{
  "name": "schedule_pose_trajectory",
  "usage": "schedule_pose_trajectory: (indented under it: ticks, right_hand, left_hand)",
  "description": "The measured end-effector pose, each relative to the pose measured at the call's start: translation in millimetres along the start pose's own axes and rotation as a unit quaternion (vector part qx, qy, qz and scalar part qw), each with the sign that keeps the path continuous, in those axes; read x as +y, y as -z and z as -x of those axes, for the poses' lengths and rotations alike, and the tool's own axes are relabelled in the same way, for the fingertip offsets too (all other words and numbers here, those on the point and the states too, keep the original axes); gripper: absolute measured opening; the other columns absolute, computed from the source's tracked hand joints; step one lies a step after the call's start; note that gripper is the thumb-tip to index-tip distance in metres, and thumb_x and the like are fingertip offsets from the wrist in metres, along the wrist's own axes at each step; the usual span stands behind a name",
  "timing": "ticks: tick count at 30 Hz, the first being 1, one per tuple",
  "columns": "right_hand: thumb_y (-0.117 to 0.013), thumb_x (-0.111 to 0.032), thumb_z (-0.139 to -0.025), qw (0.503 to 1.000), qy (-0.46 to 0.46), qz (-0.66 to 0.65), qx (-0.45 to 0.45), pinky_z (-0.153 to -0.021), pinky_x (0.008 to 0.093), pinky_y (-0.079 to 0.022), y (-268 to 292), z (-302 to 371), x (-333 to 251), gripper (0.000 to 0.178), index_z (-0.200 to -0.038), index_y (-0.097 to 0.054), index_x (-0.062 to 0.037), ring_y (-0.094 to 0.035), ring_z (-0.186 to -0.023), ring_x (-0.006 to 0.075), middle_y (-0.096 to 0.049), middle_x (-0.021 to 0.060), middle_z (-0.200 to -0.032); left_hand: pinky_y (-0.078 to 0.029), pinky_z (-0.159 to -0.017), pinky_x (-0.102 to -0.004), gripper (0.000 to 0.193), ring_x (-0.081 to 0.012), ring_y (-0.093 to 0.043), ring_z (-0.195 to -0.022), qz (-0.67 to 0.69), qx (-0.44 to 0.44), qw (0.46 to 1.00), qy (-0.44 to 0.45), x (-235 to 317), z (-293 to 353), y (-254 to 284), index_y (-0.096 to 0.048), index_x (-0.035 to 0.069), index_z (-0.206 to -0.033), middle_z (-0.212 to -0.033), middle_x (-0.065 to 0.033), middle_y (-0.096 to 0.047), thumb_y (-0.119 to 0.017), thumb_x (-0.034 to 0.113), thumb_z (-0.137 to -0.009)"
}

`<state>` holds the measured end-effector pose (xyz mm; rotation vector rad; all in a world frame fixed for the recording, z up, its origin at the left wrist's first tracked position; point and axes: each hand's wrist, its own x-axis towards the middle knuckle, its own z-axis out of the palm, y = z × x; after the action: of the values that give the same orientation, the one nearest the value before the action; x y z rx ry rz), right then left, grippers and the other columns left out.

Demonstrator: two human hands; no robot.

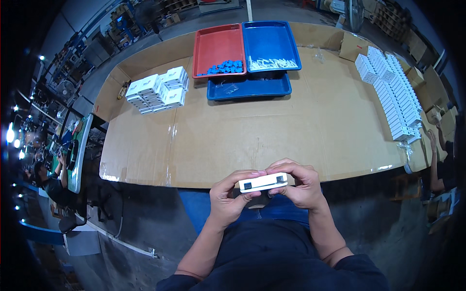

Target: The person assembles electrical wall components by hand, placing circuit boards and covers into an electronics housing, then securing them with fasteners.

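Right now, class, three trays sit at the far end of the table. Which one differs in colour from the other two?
The red tray, far left of the group, holding small blue parts. The blue tray beside it and the lower blue tray in front are both blue.

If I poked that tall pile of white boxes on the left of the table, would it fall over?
Probably a few would slide off. The white boxes sit in loose, uneven layers, some turned askew, so the top ones look easy to shift. They seem small and light, like the one held in both hands, so a poke would likely scatter them on the table rather than break them.
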<state>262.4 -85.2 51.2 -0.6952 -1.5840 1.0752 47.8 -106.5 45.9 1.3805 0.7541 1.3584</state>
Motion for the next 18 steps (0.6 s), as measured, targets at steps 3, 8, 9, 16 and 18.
schedule_pose_trajectory:
  ticks: [3,8,9,16,18]
  right_hand:
    - [-0.087,-0.004,-0.077,1.000,0.002,0.005,-0.001,-0.091,0.0354,-0.058,-1,-9,8,0.037,-0.111,-0.075,-0.0002,-0.074,-0.103,0.0260,-0.077,0.0140,-0.108]
    - [-0.087,-0.002,-0.076,1.000,-0.018,0.004,-0.003,-0.089,0.0348,-0.058,-1,-18,26,0.037,-0.111,-0.075,0.0005,-0.075,-0.103,0.0259,-0.077,0.0144,-0.109]
    - [-0.089,0.000,-0.074,0.999,-0.033,-0.012,-0.010,-0.092,0.0364,-0.057,-2,-19,28,0.039,-0.110,-0.074,0.0043,-0.073,-0.104,0.0279,-0.076,0.0186,-0.108]
    - [-0.087,-0.001,-0.077,0.999,-0.044,0.002,-0.017,-0.088,0.0343,-0.058,-4,-31,31,0.036,-0.111,-0.075,0.0010,-0.075,-0.101,0.0254,-0.077,0.0145,-0.108]
    - [-0.086,-0.001,-0.077,0.999,-0.027,0.016,-0.014,-0.088,0.0344,-0.058,-1,-33,32,0.036,-0.112,-0.075,0.0011,-0.075,-0.100,0.0254,-0.077,0.0142,-0.107]
  left_hand:
    - [-0.056,-0.100,-0.0360,0.037,-0.0259,-0.070,-0.116,-0.005,0.007,1.000,0.003,-8,-5,6,-0.071,-0.001,-0.120,-0.120,-0.0162,-0.074,-0.083,0.004,-0.086]
    - [-0.056,-0.100,-0.0362,0.037,-0.0257,-0.071,-0.115,0.000,0.013,1.000,0.025,-21,-15,16,-0.071,-0.001,-0.119,-0.120,-0.0165,-0.074,-0.083,0.003,-0.085]
    - [-0.056,-0.100,-0.0362,0.037,-0.0256,-0.071,-0.115,0.003,0.012,1.000,0.027,-24,-16,18,-0.071,-0.001,-0.119,-0.120,-0.0165,-0.074,-0.083,0.003,-0.085]
    - [-0.058,-0.099,-0.0385,0.036,-0.0284,-0.070,-0.114,-0.014,0.009,1.000,0.004,-31,-21,27,-0.069,-0.004,-0.119,-0.119,-0.0199,-0.072,-0.083,0.004,-0.086]
    - [-0.056,-0.100,-0.0373,0.036,-0.0262,-0.071,-0.114,0.002,0.021,0.999,0.030,-28,-24,25,-0.072,0.000,-0.118,-0.119,-0.0165,-0.075,-0.084,0.002,-0.084]
